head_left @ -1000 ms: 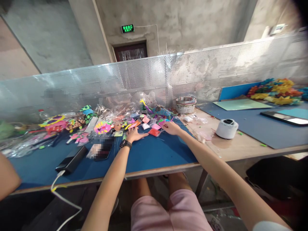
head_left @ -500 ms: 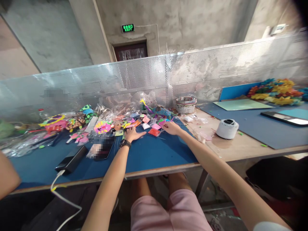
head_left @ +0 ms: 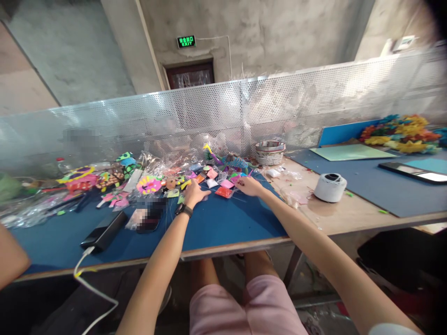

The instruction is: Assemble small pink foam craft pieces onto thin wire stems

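Midway across the desk [head_left: 237,225], left hand [head_left: 194,193] (thumb spread) and right hand [head_left: 248,185] (fingers curled) flank the red packet [head_left: 224,191], apparently unused; whether either grips anything cannot be told. Nearer the back edge, the blue figure [head_left: 234,162] looks largely formed.

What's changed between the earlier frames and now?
The left hand has bunched its fingers, its thumb drawing slightly left, away from the red packet; whether it grips anything is unclear. The right hand, red packet and white roll stayed in place.
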Motion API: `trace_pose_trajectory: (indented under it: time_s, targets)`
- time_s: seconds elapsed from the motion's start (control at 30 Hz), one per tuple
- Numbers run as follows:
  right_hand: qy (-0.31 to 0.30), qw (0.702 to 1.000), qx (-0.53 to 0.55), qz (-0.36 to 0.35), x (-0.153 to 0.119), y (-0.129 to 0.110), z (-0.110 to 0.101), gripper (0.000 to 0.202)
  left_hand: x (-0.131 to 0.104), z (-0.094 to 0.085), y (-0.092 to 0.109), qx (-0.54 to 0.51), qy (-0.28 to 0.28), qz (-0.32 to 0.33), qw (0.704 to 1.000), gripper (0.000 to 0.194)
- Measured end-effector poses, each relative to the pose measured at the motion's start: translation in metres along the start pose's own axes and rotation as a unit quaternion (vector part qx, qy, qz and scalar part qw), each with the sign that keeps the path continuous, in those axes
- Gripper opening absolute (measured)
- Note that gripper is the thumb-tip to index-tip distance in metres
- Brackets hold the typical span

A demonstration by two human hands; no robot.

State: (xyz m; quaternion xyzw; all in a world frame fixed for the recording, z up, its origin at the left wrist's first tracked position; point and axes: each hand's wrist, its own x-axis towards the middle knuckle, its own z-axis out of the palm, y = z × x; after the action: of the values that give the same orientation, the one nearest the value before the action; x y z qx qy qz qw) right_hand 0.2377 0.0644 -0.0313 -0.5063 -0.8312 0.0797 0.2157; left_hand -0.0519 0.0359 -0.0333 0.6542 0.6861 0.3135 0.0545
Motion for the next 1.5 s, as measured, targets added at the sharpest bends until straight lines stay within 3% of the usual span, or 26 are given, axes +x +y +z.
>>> trace_pose_trajectory:
  time_s: [0.13, 0.2, 0.4, 0.53, 0.67, 0.83, 1.07, 1.3, 1.5]
  targets:
    - [0.001, 1.000, -0.003, 0.000, 0.000, 0.000, 0.000, 0.030, 0.004, 0.003, 0.004, -0.060, 0.014, 0.055, 0.997, 0.034]
    - [-0.002, 1.000, -0.005, 0.003, 0.000, -0.001, -0.001, 0.031, 0.003, 0.003, 0.007, -0.080, 0.006, 0.068, 0.994, 0.027]
    - [-0.004, 1.000, -0.005, -0.001, -0.001, -0.002, -0.002, 0.031, -0.006, 0.003, 0.014, -0.072, -0.101, 0.135, 0.983, 0.033]
    - [-0.005, 1.000, -0.009, 0.002, -0.001, -0.002, -0.002, 0.032, -0.008, 0.001, 0.016, -0.009, -0.099, 0.176, 0.979, 0.031]
    - [-0.008, 1.000, -0.010, 0.005, -0.001, -0.003, -0.003, 0.033, -0.006, -0.002, 0.013, 0.073, -0.070, 0.167, 0.981, 0.037]
    - [-0.006, 1.000, -0.009, 0.002, -0.001, -0.002, -0.002, 0.030, -0.005, -0.004, 0.007, 0.115, -0.106, 0.143, 0.977, 0.054]
    - [-0.006, 1.000, -0.011, 0.005, -0.001, -0.001, -0.002, 0.030, -0.006, -0.003, 0.008, 0.100, -0.127, 0.159, 0.974, 0.056]
    - [-0.007, 1.000, -0.006, -0.001, -0.002, -0.002, -0.004, 0.030, -0.002, -0.013, 0.000, 0.040, -0.231, 0.153, 0.960, 0.077]
    - [-0.004, 1.000, -0.011, 0.000, -0.003, -0.003, -0.005, 0.030, -0.003, -0.015, 0.001, 0.034, -0.234, 0.146, 0.960, 0.071]
